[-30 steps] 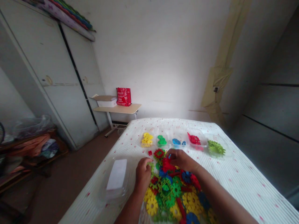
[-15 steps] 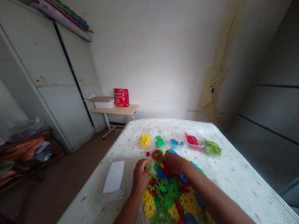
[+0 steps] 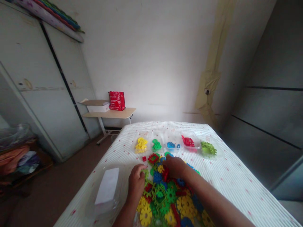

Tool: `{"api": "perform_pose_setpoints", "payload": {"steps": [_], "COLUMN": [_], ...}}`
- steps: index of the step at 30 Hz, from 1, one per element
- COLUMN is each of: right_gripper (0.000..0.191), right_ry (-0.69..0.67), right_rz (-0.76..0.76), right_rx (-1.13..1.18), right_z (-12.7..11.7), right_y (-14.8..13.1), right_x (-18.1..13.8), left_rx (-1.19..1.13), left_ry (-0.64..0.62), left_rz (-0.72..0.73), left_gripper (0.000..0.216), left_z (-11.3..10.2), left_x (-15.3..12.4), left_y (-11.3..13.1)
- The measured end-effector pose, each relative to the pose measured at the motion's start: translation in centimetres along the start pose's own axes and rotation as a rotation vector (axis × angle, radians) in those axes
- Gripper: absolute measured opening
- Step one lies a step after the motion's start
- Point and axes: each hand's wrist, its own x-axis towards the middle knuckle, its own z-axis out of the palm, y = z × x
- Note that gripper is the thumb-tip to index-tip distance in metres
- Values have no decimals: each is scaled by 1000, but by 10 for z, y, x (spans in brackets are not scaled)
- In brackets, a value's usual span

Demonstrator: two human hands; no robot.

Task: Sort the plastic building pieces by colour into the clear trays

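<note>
Both hands are down in the pile of toy gears (image 3: 165,197). Left hand (image 3: 136,182) has its fingers curled together on the left edge of the heap, fingertips touching a light green piece, though I can't tell if it's really pinching it. Right hand (image 3: 174,166) is cupped over the far end of the pile with fingers bent down onto a red piece, and again I can't see whether anything is clamped underneath.

So the surface: it's a bed or mattress (image 3: 236,176) covered in a white ribbed sheet with tiny red flecks. The pile sits at the near end, right in front of the person: flat plastic cogs and square frames in yellow, green, red and blue, all toothed and interlocked. One small red block (image 3: 144,158) sits loose just beyond the left hand.

Further back there's a row of clear plastic trays, each with one colour: yellow pieces (image 3: 141,145), green pieces (image 3: 156,145), blue pieces (image 3: 170,145), red pieces (image 3: 187,141), lime green pieces (image 3: 208,148). On the left of the pile lies a clear plastic lid (image 3: 107,189) with a white label.

Room-wise: plain white wall, pale wardrobe doors (image 3: 40,94) on the left, and a small wooden side table (image 3: 111,113) holding a red bag (image 3: 116,101) and an open white box (image 3: 97,106).
</note>
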Motion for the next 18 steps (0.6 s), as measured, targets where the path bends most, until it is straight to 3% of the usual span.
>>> {"api": "perform_pose_setpoints", "payload": {"steps": [6, 9, 13, 15, 18], "right_gripper": [25, 21, 25, 27, 31], "right_ry": [188, 329, 492, 486, 405], "right_rz": [132, 254, 602, 706, 699], "right_rx": [180, 257, 247, 218, 190], "right_z": [-9, -23, -36, -37, -33], "right_y": [16, 50, 108, 131, 149], "right_x": [-12, -22, -25, -21, -13], "left_rx": [-2, -4, 4, 9, 16], "left_ry": [5, 9, 10, 13, 10], "left_rz": [1, 3, 5, 3, -8], "left_gripper": [27, 27, 27, 28, 29], "left_z": [0, 1, 2, 2, 2], "left_x": [-1, -1, 0, 0, 0], "left_y": [-1, -2, -3, -3, -3]}}
